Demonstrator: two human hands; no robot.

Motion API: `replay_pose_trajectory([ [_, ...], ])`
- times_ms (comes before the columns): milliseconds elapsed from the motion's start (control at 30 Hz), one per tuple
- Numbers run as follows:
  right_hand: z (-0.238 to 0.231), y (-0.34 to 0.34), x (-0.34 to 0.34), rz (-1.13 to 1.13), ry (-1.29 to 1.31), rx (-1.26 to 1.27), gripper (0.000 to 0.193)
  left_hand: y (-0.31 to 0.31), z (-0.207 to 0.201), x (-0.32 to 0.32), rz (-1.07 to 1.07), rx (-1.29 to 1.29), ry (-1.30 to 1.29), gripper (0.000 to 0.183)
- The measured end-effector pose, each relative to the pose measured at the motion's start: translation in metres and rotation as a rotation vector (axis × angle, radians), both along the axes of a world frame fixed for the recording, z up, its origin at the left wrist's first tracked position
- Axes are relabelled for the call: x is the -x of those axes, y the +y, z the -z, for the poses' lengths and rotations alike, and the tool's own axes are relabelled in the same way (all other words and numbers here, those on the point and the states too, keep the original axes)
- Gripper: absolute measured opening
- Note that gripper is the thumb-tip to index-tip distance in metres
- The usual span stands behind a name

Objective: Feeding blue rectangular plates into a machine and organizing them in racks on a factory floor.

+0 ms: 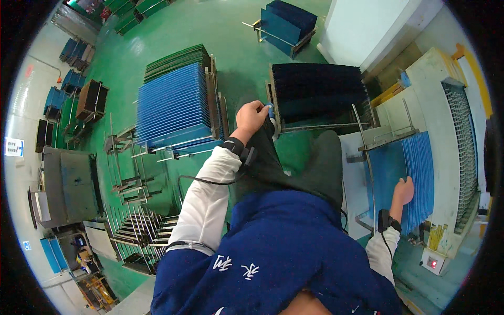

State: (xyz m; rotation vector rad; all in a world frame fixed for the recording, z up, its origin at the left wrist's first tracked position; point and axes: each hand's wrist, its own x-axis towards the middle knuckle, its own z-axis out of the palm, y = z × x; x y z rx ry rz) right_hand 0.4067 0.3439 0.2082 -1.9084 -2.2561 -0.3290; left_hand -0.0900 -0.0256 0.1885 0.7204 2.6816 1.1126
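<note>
To my right, upright blue panels (419, 173) stand close together in a metal-framed rack (370, 173). My right hand (403, 190) is at these panels, its fingers curled at the edge of one blue panel (386, 170) whose broad face shows. My left hand (251, 119) is held over my left knee with its fingers pinched together. A small blue thing (271, 111) shows at its fingertips, too small to name. Just beyond that hand is a rack of dark panels (317, 97).
Ahead to the left, a rack of blue panels (173, 107) stands before green ones (178, 62). Empty metal racks (139, 231) sit at the left, near a grey cabinet (71, 186). A pale machine (443, 126) with a roller-like opening borders the right side. Another blue-panel rack (286, 29) stands farther off.
</note>
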Motion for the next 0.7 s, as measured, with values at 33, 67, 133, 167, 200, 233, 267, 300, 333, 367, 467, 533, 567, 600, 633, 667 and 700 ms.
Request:
replay_pose_trajectory([
  [33, 0.0, 0.0, -0.002, 0.008, -0.007, -0.002, 0.032, 0.0, 0.002, -0.002, 0.002, -0.041, 0.025, 0.03],
  [67, -0.001, 0.001, -0.004, -0.004, -0.013, 0.009, 0.032, 0.001, 0.003, -0.002, 0.011, -0.043, 0.018, 0.03],
  [133, -0.001, -0.001, -0.007, -0.001, -0.032, 0.022, 0.032, 0.0, 0.005, -0.001, -0.015, -0.061, -0.003, 0.028],
  [167, -0.004, -0.001, -0.004, -0.004, -0.019, 0.051, 0.033, -0.001, 0.007, -0.001, -0.012, -0.085, -0.009, 0.028],
  [200, -0.006, -0.001, -0.001, -0.007, -0.006, 0.08, 0.035, -0.004, 0.009, 0.0, -0.001, -0.086, -0.022, 0.028],
  [233, -0.007, 0.0, 0.0, 0.005, -0.021, 0.074, 0.035, -0.006, 0.012, 0.001, 0.002, -0.104, -0.013, 0.028],
  [267, -0.006, 0.0, -0.002, -0.007, -0.017, 0.044, 0.037, -0.004, 0.012, 0.001, 0.011, -0.127, -0.008, 0.028],
  [300, -0.005, 0.0, -0.005, -0.02, -0.014, 0.014, 0.04, -0.003, 0.012, 0.001, 0.028, -0.125, -0.067, 0.026],
  [333, -0.007, 0.001, -0.002, -0.015, -0.026, 0.004, 0.04, -0.003, 0.014, 0.001, 0.025, -0.164, -0.025, 0.026],
  [367, -0.007, 0.001, 0.0, -0.009, -0.039, 0.03, 0.042, -0.003, 0.015, 0.003, 0.034, -0.174, -0.045, 0.027],
  [467, -0.006, 0.001, -0.004, -0.015, -0.081, 0.011, 0.044, 0.003, 0.013, 0.004, 0.048, -0.194, -0.083, 0.027],
  [533, -0.006, 0.001, -0.008, -0.008, -0.064, 0.041, 0.045, 0.008, 0.011, 0.006, 0.057, -0.197, -0.089, 0.027],
  [567, -0.006, 0.002, -0.007, -0.004, -0.066, 0.034, 0.045, 0.009, 0.011, 0.007, 0.063, -0.18, -0.078, 0.027],
  [600, -0.005, 0.002, -0.008, -0.01, -0.048, 0.017, 0.044, 0.012, 0.011, 0.008, 0.069, -0.164, -0.069, 0.026],
  [633, -0.005, 0.0, -0.007, -0.016, -0.031, 0.004, 0.043, 0.013, 0.012, 0.009, 0.074, -0.167, -0.072, 0.026],
  [667, -0.006, -0.001, -0.006, -0.011, -0.034, 0.0, 0.043, 0.015, 0.012, 0.011, 0.069, -0.171, -0.06, 0.026],
  [700, -0.008, 0.0, -0.005, -0.016, -0.034, -0.001, 0.041, 0.017, 0.012, 0.013, 0.064, -0.175, -0.049, 0.025],
])
